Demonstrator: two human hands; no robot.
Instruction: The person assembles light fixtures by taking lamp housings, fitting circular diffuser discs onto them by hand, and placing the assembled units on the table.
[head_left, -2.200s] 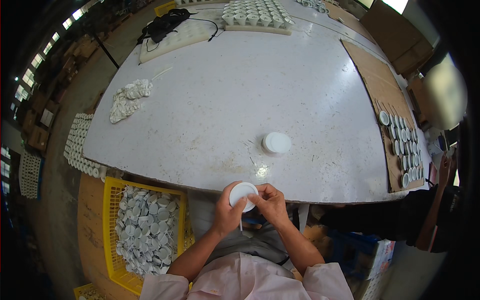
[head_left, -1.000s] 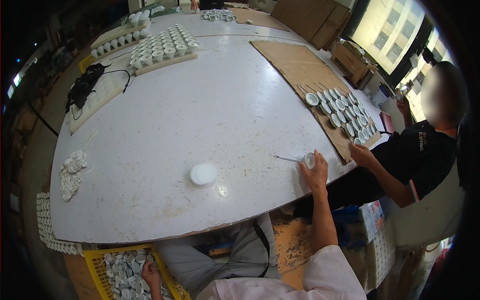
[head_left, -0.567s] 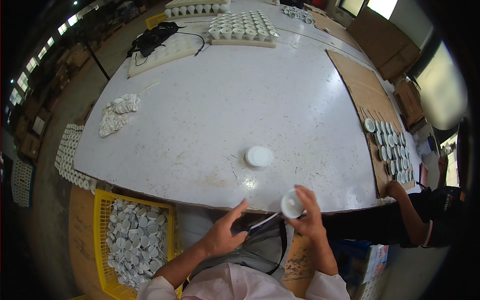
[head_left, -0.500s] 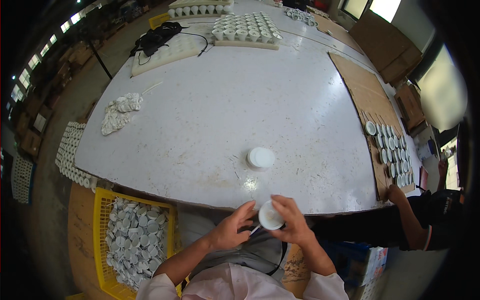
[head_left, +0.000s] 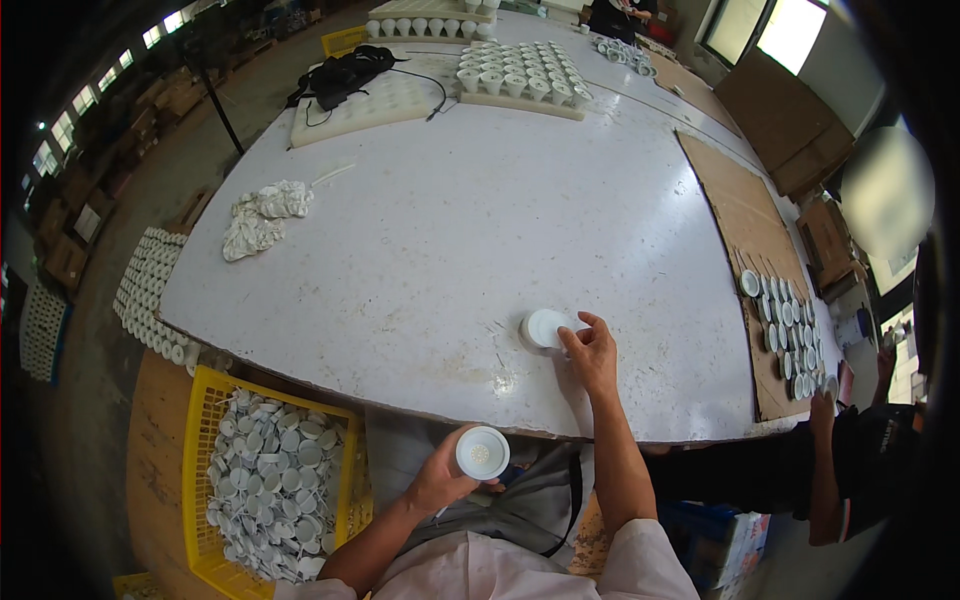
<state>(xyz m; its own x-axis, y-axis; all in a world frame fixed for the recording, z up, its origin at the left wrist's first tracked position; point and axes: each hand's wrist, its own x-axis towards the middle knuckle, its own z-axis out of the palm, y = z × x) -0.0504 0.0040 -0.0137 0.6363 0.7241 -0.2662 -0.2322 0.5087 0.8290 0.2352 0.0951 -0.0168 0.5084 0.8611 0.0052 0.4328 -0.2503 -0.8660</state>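
My left hand (head_left: 442, 480) is closed round a round white lamp housing (head_left: 466, 470), held above my lap at the table's front edge. Its open face is turned up, and a cluster of small yellowish dots shows in the middle. A thin white piece sticks out below that hand. Out over the table, my right hand (head_left: 592, 352) pinches the right edge of a thin white disc at a small stack of white discs (head_left: 546, 328). How far the pinched disc is off the stack I cannot tell.
A yellow basket (head_left: 202, 470) of white round parts with wires stands at the left. Farther back are a crumpled cloth (head_left: 262, 222), a black cord bundle (head_left: 345, 76) and a tray of white cups (head_left: 525, 104). Right, a co-worker's arm (head_left: 822, 450) reaches toward lamp parts on cardboard (head_left: 735, 200).
The lamp housing has gone from my right hand to my left, moving left and tilting upward. My right hand has reached forward to the disc stack. The view has shifted slightly.
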